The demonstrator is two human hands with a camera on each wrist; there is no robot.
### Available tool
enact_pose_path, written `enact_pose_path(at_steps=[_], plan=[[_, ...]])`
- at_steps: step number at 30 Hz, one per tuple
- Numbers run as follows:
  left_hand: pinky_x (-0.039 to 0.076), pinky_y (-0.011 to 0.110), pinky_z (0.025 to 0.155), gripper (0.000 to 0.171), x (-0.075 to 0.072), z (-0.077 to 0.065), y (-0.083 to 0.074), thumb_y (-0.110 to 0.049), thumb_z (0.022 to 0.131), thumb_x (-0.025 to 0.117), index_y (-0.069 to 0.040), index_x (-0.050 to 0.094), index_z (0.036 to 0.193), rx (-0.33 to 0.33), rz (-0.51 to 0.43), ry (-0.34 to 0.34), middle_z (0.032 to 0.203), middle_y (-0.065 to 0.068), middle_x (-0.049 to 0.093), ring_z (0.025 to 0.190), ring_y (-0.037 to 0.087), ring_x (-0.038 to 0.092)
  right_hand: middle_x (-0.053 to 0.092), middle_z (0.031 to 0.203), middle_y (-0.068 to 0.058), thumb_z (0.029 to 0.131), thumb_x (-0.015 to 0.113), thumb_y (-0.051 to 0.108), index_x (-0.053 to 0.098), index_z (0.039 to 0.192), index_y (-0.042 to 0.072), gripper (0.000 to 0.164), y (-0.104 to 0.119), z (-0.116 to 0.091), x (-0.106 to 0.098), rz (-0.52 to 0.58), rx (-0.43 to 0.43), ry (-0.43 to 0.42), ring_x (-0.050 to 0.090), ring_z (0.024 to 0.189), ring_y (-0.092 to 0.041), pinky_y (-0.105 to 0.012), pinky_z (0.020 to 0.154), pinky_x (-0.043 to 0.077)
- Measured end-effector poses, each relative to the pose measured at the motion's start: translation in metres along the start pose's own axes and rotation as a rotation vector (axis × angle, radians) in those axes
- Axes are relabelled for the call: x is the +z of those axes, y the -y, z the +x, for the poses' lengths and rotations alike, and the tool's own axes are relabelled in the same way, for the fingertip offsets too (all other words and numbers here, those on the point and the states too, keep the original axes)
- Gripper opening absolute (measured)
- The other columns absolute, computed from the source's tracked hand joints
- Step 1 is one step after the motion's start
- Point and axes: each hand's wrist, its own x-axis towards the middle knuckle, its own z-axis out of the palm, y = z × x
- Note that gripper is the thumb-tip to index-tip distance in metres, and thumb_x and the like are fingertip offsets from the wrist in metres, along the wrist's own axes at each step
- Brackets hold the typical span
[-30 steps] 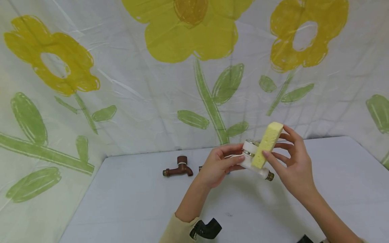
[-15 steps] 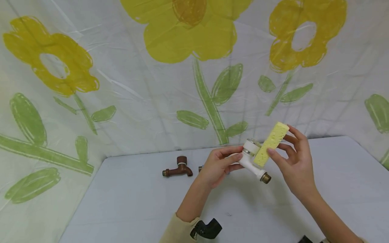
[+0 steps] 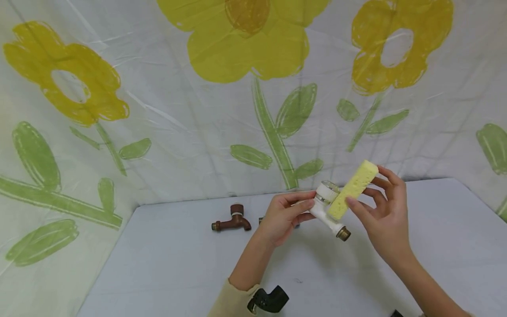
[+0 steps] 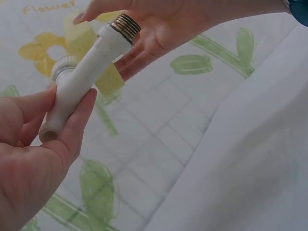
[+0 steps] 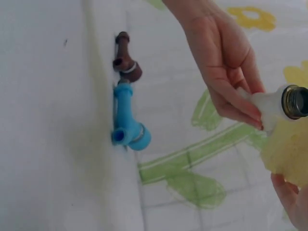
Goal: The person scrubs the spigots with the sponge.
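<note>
My left hand (image 3: 283, 218) grips a white plastic tap (image 3: 322, 213) near its spout end, above the table. The tap's brass threaded end (image 4: 126, 28) points down and to the right in the head view. In my right hand (image 3: 386, 211) a yellow sponge (image 3: 352, 189) is pinched between thumb and fingers. Its lower end lies against the tap's body beside the round white knob (image 3: 327, 192). From the left wrist view, the sponge (image 4: 81, 41) shows behind the tap's pipe.
A brown tap (image 3: 231, 220) lies on the white table (image 3: 178, 264) near its back edge. Beside it a blue tap (image 5: 126, 115) shows in the right wrist view, mostly hidden by my left hand in the head view. A flower-printed sheet (image 3: 170, 132) hangs behind.
The tap has turned a little, its threaded end swinging down and left. The sponge has shifted slightly right overall, moving up the tap and then back down along its body.
</note>
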Motion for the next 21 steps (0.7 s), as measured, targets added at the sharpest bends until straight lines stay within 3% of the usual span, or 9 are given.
enact_pose_path(at_steps=[7, 11, 18, 21], plan=[[0.064, 0.031, 0.09, 0.037, -0.0005, 0.0008, 0.0007, 0.01, 0.104, 0.052, 0.026, 0.05, 0.137, -0.013, -0.003, 0.008, 0.119, 0.001, 0.071, 0.1, 0.01, 0.071, 0.045, 0.136, -0.01, 0.09, 0.061, -0.026, 0.035, 0.154, 0.014, 0.079, -0.0036, 0.0037, -0.0029, -0.036, 0.078, -0.09, 0.059, 0.105, -0.017, -0.016, 0.083, 0.06], [0.063, 0.03, 0.09, 0.037, -0.0011, 0.0008, 0.0015, 0.009, 0.106, 0.051, 0.025, 0.05, 0.139, -0.026, -0.014, 0.01, 0.115, -0.002, 0.071, 0.098, 0.009, 0.071, 0.043, 0.137, -0.009, 0.093, 0.059, -0.024, 0.033, 0.154, 0.014, 0.077, -0.0032, 0.0025, -0.0025, -0.004, 0.093, -0.075, 0.06, 0.107, -0.016, -0.016, 0.085, 0.059], [0.062, 0.033, 0.094, 0.038, -0.0025, 0.0015, 0.0016, 0.01, 0.103, 0.054, 0.022, 0.052, 0.14, -0.023, -0.035, 0.006, 0.132, 0.01, 0.067, 0.103, 0.012, 0.071, 0.042, 0.137, -0.012, 0.093, 0.056, -0.025, 0.033, 0.154, 0.014, 0.076, 0.0006, -0.0003, -0.0004, 0.064, 0.068, -0.049, 0.061, 0.105, -0.016, -0.019, 0.087, 0.06], [0.062, 0.031, 0.095, 0.041, -0.0019, 0.0024, 0.0017, 0.013, 0.101, 0.056, 0.019, 0.054, 0.141, -0.031, -0.046, 0.007, 0.129, 0.007, 0.068, 0.103, 0.012, 0.07, 0.041, 0.135, -0.012, 0.096, 0.055, -0.022, 0.033, 0.151, 0.016, 0.071, -0.001, 0.0003, -0.0009, 0.093, 0.102, -0.054, 0.06, 0.102, -0.015, -0.021, 0.087, 0.061]])
